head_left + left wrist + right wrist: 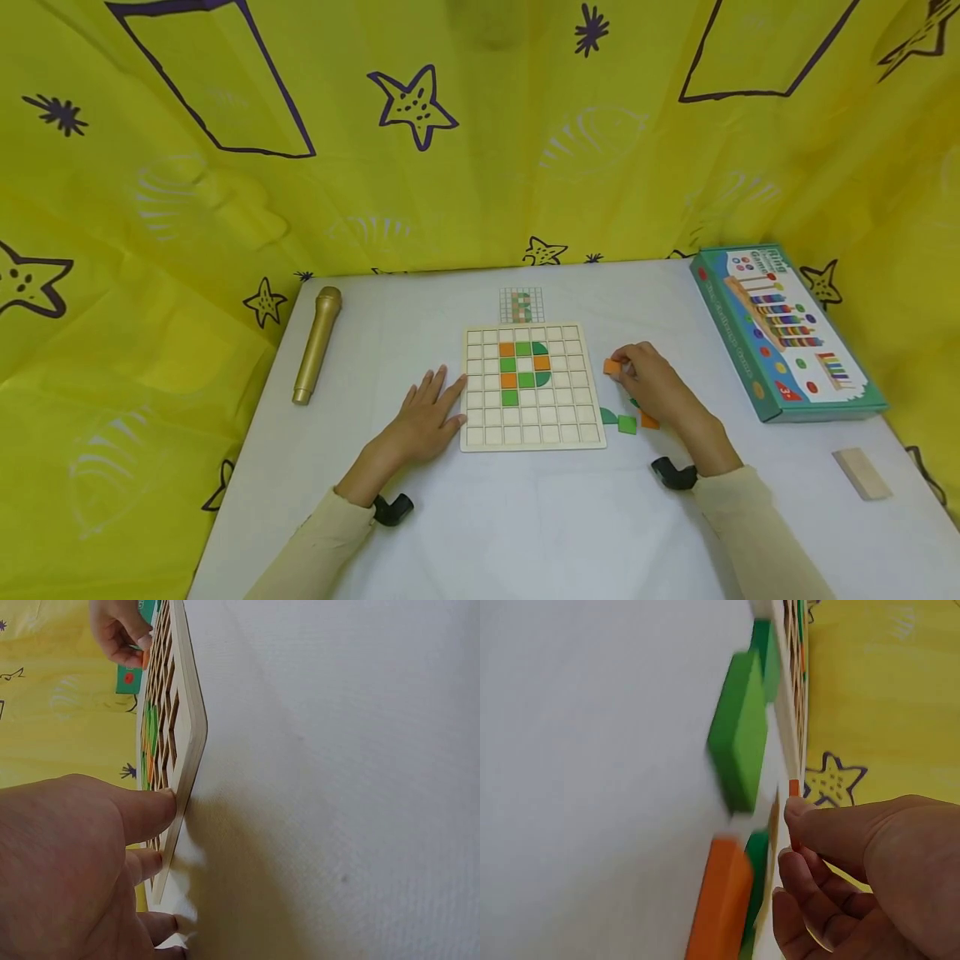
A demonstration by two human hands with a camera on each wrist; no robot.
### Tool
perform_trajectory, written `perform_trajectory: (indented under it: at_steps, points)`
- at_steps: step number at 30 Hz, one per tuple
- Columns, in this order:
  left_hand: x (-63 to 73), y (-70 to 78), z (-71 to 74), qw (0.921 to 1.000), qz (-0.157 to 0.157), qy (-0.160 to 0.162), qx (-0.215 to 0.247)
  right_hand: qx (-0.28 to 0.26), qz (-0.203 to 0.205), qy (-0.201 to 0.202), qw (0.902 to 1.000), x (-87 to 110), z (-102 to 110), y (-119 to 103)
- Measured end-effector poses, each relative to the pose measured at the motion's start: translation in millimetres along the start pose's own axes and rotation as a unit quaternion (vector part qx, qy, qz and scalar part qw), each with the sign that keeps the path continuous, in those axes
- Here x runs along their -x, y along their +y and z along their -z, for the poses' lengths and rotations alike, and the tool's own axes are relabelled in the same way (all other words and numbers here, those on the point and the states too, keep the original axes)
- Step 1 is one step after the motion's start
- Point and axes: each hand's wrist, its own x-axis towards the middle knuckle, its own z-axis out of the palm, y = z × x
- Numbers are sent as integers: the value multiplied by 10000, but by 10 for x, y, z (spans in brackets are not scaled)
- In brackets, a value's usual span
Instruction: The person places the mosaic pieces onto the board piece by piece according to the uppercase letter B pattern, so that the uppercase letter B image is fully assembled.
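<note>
A wooden grid board [532,435] lies on the white table, with green and orange tiles [509,364] set in some of its squares. My left hand [423,423] rests at the board's left edge, fingers spread; in the left wrist view the thumb touches the rim. To the right of the board, my right hand [654,385] pinches an orange square tile [611,367] between thumb and fingers. Below that hand lie a light green square tile [627,425], a dark green curved tile [608,416] and another orange tile [649,421]. A further dark green piece is partly hidden by the hand.
Behind the board lies a small patterned grid card [521,305]. A gold microphone [317,346] is at the left, a green game box [787,333] at the right with a wooden block [862,473] in front of it. A yellow curtain [480,183] borders the table.
</note>
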Motion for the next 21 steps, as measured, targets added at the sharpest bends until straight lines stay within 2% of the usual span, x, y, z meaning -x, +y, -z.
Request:
perform_trajectory:
  at_steps: [5, 9, 12, 17, 21]
  points:
    - [9, 1, 5, 10000, -6, 16, 8, -92, 429, -26, 9990, -20, -154, -243]
    - [11, 4, 14, 10000, -25, 37, 35, -176, 802, -228, 9964, -13, -305, -468]
    - [8, 5, 19, 10000, -45, 46, 55, -142, 938, -360, 9948, -18, -410, -610]
    - [8, 4, 13, 9999, -59, 45, 72, 32, 1161, -484, 9921, -34, -550, -760]
    - [8, 1, 5, 10000, -60, 45, 65, 126, 1376, -434, 9895, -31, -629, -839]
